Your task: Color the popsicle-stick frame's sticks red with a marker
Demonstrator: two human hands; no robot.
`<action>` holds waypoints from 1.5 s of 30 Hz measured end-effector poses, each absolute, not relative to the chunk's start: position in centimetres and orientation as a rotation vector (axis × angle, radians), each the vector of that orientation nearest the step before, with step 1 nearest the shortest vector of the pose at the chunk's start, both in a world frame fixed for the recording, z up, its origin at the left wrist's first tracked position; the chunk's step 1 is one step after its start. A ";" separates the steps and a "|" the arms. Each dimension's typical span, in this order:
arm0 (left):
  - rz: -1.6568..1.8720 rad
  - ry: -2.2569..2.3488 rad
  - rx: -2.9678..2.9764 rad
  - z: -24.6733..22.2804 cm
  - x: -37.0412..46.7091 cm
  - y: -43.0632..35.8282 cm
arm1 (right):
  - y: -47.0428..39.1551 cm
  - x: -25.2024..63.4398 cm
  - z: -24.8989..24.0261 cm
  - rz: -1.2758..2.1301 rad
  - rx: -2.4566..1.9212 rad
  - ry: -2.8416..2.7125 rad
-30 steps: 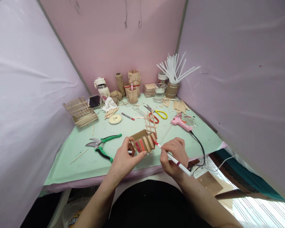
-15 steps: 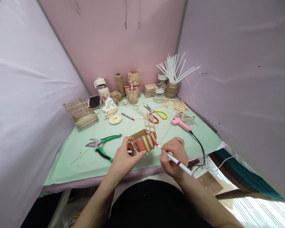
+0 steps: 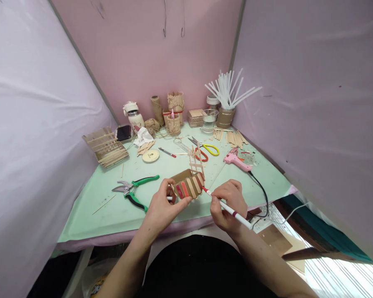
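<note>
My left hand (image 3: 166, 203) grips a small cardboard box (image 3: 190, 186) with popsicle sticks stuck upright along its side. Some of those sticks are coloured red or dark pink, others are bare wood. A little ladder-like frame of thin sticks (image 3: 197, 161) rises from its back right. Between the left fingers a short white piece, perhaps a pen cap, pokes out. My right hand (image 3: 229, 203) is closed around a white marker (image 3: 234, 214) with a red front end. The marker's tip meets the right end of the box's stick-covered side.
Green-handled pruning shears (image 3: 133, 192) lie left of the box. Yellow-and-red scissors (image 3: 205, 148) and a pink glue gun (image 3: 237, 160) with a black cord lie behind and to the right. A slatted stick tray (image 3: 107, 147) stands far left; a cup of water (image 3: 209, 122) is at the back.
</note>
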State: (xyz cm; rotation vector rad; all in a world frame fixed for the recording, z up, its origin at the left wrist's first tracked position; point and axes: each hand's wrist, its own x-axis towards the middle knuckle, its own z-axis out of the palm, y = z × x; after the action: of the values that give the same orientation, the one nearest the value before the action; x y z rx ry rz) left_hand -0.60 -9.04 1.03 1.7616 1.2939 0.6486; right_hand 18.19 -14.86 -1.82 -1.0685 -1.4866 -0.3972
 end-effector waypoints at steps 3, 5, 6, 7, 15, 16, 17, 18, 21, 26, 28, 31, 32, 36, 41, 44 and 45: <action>0.648 1.299 1.763 1.0 -0.7 -9.0 | -14.9 18.2 -1.8 -0.398 -1.075 -1.482; 0.644 1.304 1.763 0.9 -0.7 -9.0 | -14.9 18.2 -1.8 -0.397 -1.077 -1.483; 0.643 1.307 1.763 0.9 -0.7 -9.0 | -14.9 18.2 -1.8 -0.397 -1.077 -1.484; 0.641 1.308 1.764 0.9 -0.7 -9.1 | -14.9 18.2 -1.8 -0.398 -1.077 -1.484; 0.647 1.304 1.762 0.8 -0.6 -8.9 | -14.9 18.2 -1.7 -0.408 -1.075 -1.482; 0.648 1.308 1.762 0.8 -0.6 -8.9 | -15.0 18.2 -1.7 -0.400 -1.070 -1.482; 0.647 1.311 1.761 0.8 -0.6 -8.9 | -15.0 18.1 -1.7 -0.391 -1.063 -1.484; 0.646 1.312 1.761 0.8 -0.6 -8.9 | -15.0 18.1 -1.7 -0.380 -1.055 -1.485; 0.644 1.308 1.756 0.9 -0.7 -9.0 | -15.0 18.1 -1.8 -0.364 -1.039 -1.481; 0.642 1.312 1.762 1.0 -0.6 -9.1 | -14.9 18.2 -2.0 -0.374 -1.056 -1.468; 0.646 1.313 1.762 1.0 -0.6 -9.1 | -15.0 18.2 -1.9 -0.371 -1.047 -1.476; 0.652 1.308 1.759 0.9 -0.6 -9.1 | -15.0 18.2 -1.9 -0.355 -1.037 -1.490; 0.652 1.306 1.758 1.0 -0.7 -9.1 | -15.0 18.2 -1.9 -0.354 -1.037 -1.490; 0.653 1.295 1.750 1.0 -0.8 -9.1 | -14.9 18.3 -2.1 -0.367 -1.051 -1.471; 0.651 1.296 1.741 0.9 -0.8 -9.1 | -15.0 18.2 -1.9 -0.357 -1.040 -1.479; 0.655 1.294 1.746 0.9 -0.8 -9.0 | -15.1 18.2 -1.8 -0.349 -1.035 -1.491; 0.656 1.293 1.747 0.8 -0.8 -9.0 | -15.1 18.2 -1.8 -0.352 -1.038 -1.487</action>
State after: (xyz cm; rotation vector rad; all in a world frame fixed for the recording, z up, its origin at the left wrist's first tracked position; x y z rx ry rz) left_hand -0.76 -9.05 0.84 1.7469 1.2934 0.6557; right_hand 18.21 -15.05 -1.84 -1.0379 -1.4872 -0.3520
